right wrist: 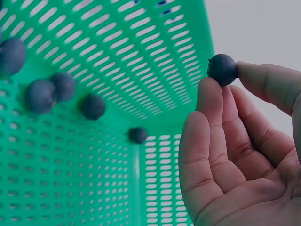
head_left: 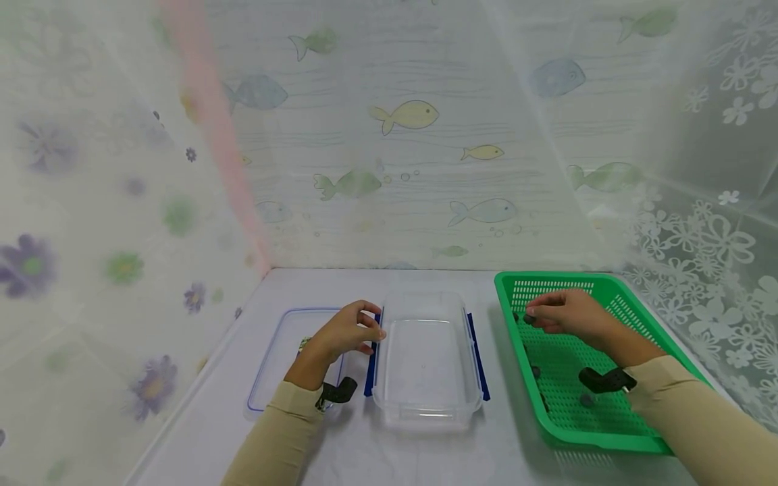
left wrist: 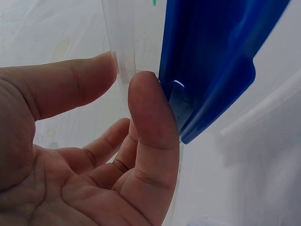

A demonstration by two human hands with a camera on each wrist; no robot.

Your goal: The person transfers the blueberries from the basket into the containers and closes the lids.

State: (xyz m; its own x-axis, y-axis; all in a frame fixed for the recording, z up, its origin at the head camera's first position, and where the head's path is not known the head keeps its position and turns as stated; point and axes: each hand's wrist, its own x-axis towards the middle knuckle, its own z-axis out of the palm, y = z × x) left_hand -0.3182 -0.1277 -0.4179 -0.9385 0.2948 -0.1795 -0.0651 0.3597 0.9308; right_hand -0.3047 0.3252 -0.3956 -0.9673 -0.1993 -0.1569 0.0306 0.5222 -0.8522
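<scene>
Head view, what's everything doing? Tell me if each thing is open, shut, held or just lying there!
Box: open on top
Lid: off the box, lying on the table
Blue clips: unfastened
Basket: open on top, some berries inside
Held berry: pinched by the right hand
Left hand: holding the box's left edge

The box (head_left: 419, 364) is glossy plastic, its clips (left wrist: 211, 61) smooth plastic, the basket (head_left: 608, 442) plastic; the blueberry (right wrist: 223, 69) looks matt, the sleeve (head_left: 699, 418) cloth.
</scene>
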